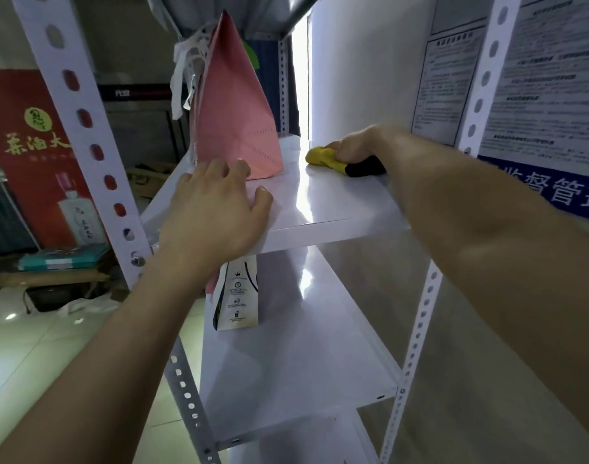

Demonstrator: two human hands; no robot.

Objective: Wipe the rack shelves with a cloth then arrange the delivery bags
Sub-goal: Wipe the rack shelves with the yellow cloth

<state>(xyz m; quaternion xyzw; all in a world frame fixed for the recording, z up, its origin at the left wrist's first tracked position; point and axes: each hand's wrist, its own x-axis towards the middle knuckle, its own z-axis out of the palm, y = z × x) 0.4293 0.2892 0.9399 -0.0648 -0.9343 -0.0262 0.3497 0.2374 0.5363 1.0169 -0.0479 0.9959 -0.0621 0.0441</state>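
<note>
Wiping step in hand. Right hand is clamped over a bunched yellow and black cloth, pressing it on the glossy white metal upper shelf at the far right, close to the wall. Left hand lies flat at the shelf's front left edge with fingers spread, holding nothing. Its fingertips are at the foot of the tall pink paper delivery bag; I can't tell if they touch it.

The pink bag stands upright on the left half of the shelf, so the surface under it looks unwiped. A white printed paper bag stands on the white lower shelf.

My read on doing it well:
- keep the cloth flat and pull long overlapping strokes from back to front
- work into the back corner by the wall
- steady or shift the pink bag with the left hand; it's tall and light, so it could tip
- wipe its footprint before setting it back
</note>
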